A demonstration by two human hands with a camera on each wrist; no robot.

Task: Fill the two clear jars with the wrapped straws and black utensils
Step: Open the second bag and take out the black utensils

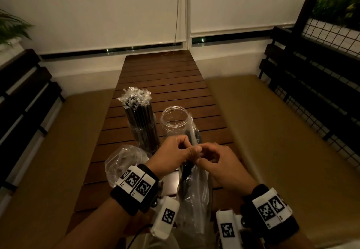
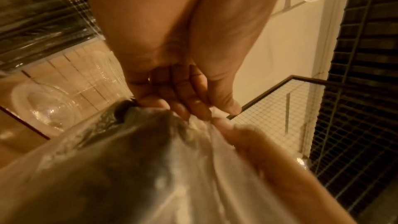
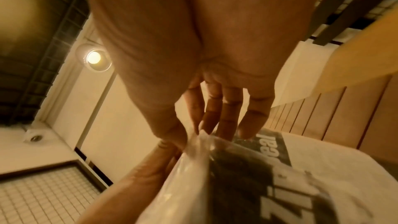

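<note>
Both hands meet over the table's near end: left hand (image 1: 171, 152) and right hand (image 1: 216, 161) each pinch the gathered neck of a clear plastic bag (image 1: 192, 194) holding the black utensils (image 1: 187, 172), seemingly working it open. Just beyond, the right jar (image 1: 174, 122) stands empty; the left jar (image 1: 145, 131) is already packed with wrapped straws (image 1: 136, 102). An emptied bag (image 1: 122, 159) lies crumpled to the left on the slatted table (image 1: 165, 73). Risk, by my reckoning: a sudden tear could spill utensils, or the bag's flap touching the empty jar could tip it.
</note>
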